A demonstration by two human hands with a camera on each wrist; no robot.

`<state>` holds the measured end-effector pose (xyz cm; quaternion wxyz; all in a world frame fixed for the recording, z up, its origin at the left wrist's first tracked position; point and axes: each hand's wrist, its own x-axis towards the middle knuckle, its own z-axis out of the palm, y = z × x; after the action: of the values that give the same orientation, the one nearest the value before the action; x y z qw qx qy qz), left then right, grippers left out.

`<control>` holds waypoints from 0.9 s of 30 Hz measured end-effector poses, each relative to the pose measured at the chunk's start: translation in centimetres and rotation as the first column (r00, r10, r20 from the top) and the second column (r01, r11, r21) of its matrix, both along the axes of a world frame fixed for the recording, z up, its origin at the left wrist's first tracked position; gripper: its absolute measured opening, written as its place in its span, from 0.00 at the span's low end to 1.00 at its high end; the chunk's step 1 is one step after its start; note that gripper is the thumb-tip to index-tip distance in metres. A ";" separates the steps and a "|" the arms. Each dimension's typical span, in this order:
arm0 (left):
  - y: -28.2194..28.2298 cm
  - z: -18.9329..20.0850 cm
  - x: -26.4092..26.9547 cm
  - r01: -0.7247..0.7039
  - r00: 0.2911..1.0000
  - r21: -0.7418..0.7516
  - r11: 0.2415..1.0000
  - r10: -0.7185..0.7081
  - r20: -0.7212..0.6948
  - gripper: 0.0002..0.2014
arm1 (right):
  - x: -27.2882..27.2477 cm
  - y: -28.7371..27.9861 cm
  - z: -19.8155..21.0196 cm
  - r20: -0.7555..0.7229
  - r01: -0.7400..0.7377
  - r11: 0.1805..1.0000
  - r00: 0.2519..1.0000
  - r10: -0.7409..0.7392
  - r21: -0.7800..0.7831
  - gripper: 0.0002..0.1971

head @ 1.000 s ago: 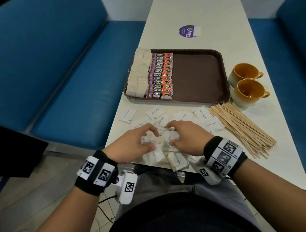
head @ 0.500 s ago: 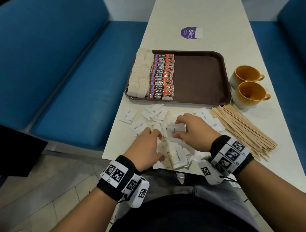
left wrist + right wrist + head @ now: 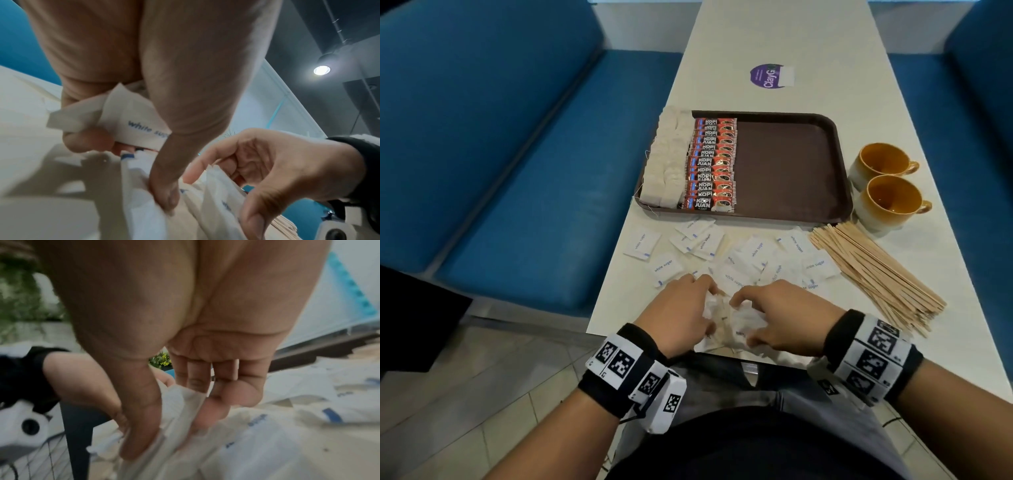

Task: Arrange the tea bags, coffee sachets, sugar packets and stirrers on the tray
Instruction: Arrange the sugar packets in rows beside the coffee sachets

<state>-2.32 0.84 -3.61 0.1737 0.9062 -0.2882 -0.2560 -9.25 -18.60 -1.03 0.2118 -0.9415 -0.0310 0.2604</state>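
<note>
A brown tray [image 3: 791, 164] holds a column of white tea bags [image 3: 666, 161] at its left and a row of red coffee sachets [image 3: 710, 164] beside them. White sugar packets [image 3: 755, 251] lie scattered on the table in front of the tray. Both hands work a small pile of sugar packets [image 3: 736, 325] at the near edge. My left hand [image 3: 688, 310] pinches packets between thumb and fingers [image 3: 88, 139]. My right hand [image 3: 767, 313] pinches a stack of packets [image 3: 180, 407] between thumb and fingertips. Wooden stirrers [image 3: 876, 274] lie in a bundle to the right.
Two orange-lined mugs [image 3: 887, 181] stand right of the tray, close to the stirrers. A purple sticker [image 3: 767, 77] is stuck on the far tabletop. Blue bench seats flank the table on both sides. The table's near edge is right under my wrists.
Both hands have drawn back toward the near edge and closed together on the packet pile. The right hand, which held a packet farther out, now grips the gathered stack.
</note>
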 end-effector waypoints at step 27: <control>2.4 0.9 6.2 -0.129 0.971 0.054 0.990 0.115 0.211 0.05 | 3.0 -0.7 1.1 0.055 0.226 0.966 0.971 -0.235 0.123 0.13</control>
<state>3.93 3.26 -2.68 0.1273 0.9493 -0.2398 -0.1586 -6.22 -19.34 0.04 0.2938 -0.9332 0.0563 0.1990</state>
